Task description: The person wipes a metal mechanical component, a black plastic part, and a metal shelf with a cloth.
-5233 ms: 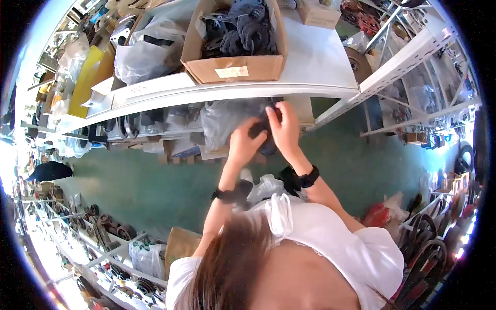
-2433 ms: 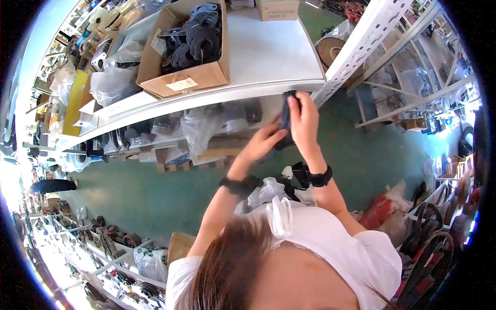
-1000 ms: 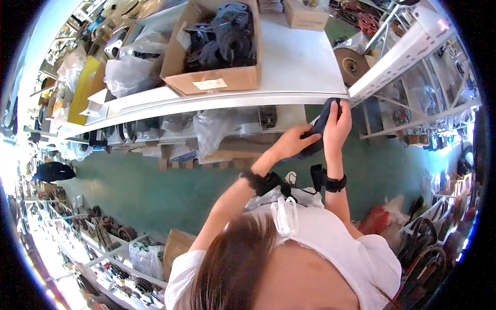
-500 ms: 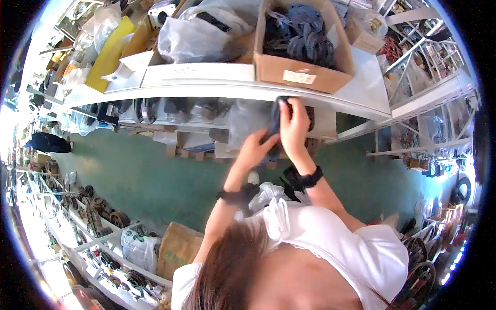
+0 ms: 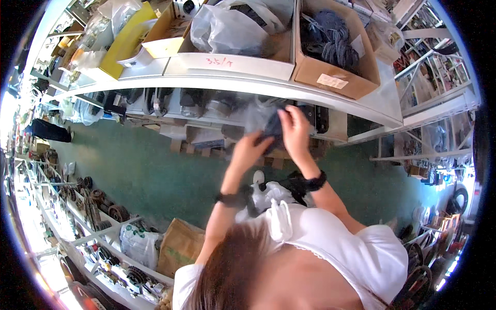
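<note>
Between my two hands, in front of the upper shelf's edge, is a dark blue-grey piece, smeared by motion; I cannot make out its kind. My left hand grips its lower left side, with thumb and fingers on it. On its right side, my right hand pinches the upper part. Above and to the right, an open cardboard box on the shelf holds a tangle of similarly coloured looped strips. Dark bands circle both my wrists.
Left of the box, a white tray holds a clear plastic bag. The white shelf edge runs across before me, with a lower shelf of parts beneath. Green floor lies below. Racks of wheels and parts stand behind at left, near a brown carton.
The dark piece was upright and narrow and now looks wider and lower between my hands. Both hands still hold it. The shelf and boxes have shifted rightward in view.
</note>
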Demonstrator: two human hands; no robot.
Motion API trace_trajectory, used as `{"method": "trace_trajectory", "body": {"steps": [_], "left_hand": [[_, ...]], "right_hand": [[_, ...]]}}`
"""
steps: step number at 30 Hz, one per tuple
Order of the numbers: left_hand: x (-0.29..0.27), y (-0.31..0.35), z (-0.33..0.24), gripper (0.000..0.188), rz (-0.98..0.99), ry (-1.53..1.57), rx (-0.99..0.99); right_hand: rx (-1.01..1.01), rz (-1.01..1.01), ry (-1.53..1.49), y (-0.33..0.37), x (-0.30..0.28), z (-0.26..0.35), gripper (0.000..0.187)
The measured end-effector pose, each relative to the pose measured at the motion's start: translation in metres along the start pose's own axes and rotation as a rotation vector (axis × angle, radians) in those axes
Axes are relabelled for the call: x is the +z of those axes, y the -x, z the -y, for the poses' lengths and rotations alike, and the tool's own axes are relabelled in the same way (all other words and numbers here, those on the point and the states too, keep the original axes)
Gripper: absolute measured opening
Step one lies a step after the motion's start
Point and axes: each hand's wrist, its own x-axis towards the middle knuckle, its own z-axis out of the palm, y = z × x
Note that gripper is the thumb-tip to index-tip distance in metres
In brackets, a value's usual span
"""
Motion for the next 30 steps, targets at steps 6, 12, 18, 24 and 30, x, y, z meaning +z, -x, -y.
{"method": "trace_trajectory", "body": {"steps": [6,12,18,24,30], "left_hand": [[0.069,-0.026,-0.049,0.034,0.211,0.177,0.272],[0.060,-0.022,-0.060,0.034,0.349,0.407,0.004],[0.014,-0.017,-0.015,0.040,0.026,0.244,-0.046],[-0.038,-0.010,0.027,0.036,-0.319,0.245,-0.153],[-0.082,0.004,0.025,0.028,-0.553,0.395,-0.103]], "right_hand": [[0.106,-0.291,0.209,-0.010,-0.078,-0.026,0.017],[0.121,-0.362,0.225,-0.014,-0.068,-0.015,0.017],[-0.042,-0.196,0.255,-0.025,0.000,0.015,0.015],[-0.183,-0.044,0.071,-0.034,0.089,0.053,0.013],[-0.209,0.082,-0.069,-0.036,0.143,0.079,0.015]]}}
